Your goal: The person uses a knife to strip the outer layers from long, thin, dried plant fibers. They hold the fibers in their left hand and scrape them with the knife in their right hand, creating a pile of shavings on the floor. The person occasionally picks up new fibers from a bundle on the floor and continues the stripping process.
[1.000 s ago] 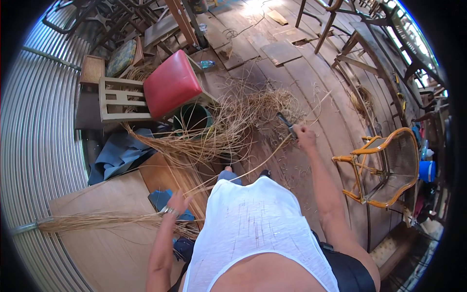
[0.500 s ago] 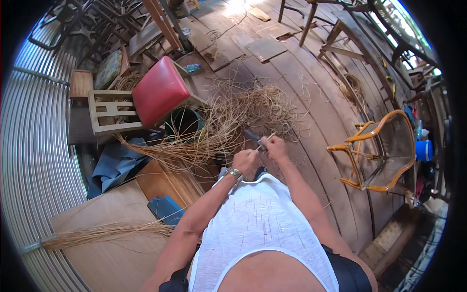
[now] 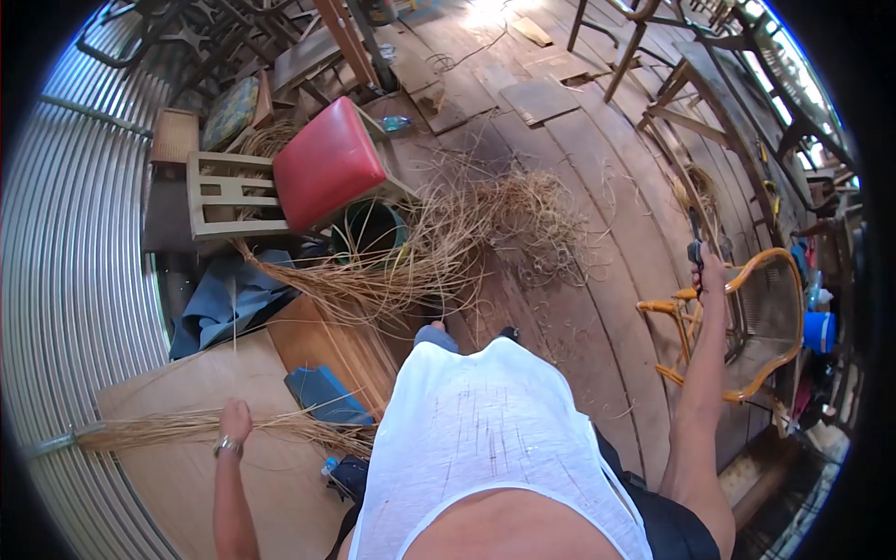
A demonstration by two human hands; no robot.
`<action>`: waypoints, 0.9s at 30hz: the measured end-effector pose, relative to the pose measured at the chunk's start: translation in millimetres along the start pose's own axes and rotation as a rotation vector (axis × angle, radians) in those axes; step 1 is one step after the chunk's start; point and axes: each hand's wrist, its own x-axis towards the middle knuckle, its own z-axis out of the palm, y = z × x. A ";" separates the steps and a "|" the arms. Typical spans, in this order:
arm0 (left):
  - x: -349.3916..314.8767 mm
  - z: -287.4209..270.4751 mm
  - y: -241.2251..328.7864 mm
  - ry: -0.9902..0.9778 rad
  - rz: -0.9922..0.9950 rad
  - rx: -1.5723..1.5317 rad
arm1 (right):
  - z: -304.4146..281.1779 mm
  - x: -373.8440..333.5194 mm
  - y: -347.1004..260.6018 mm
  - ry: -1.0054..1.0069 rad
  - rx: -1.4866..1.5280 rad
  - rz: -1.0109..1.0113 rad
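Note:
At the lower left my left hand (image 3: 236, 422), with a watch on the wrist, reaches over a bundle of long rattan strips (image 3: 140, 430) on a plywood board (image 3: 201, 378). Its fingers are curled in, and a thin pale rattan strip (image 3: 235, 322) stands out beyond them, apparently pinched there. Far to the right, my right hand (image 3: 711, 273) is closed round a dark hand tool (image 3: 694, 250) with a narrow end pointing away from me. Its exact kind is too small to tell. That hand is beside a rattan armchair (image 3: 737, 280).
A chair with a red seat (image 3: 331, 163) lies tipped over a dark green bucket (image 3: 373, 229). Tangled rattan strips (image 3: 523, 210) cover the plank floor ahead. Blue cloth (image 3: 229, 303) and a blue flat piece (image 3: 327, 394) lie left. Corrugated metal (image 3: 79, 280) walls the left side.
My hands were together in front of me on a pale strip and the tool. They have parted: the left to the bundle at lower left, the right out to the armchair with the tool.

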 end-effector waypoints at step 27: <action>112.9 154.3 254.4 -0.953 0.428 -0.128 | 174.6 -158.8 83.1 -0.448 -0.519 -0.483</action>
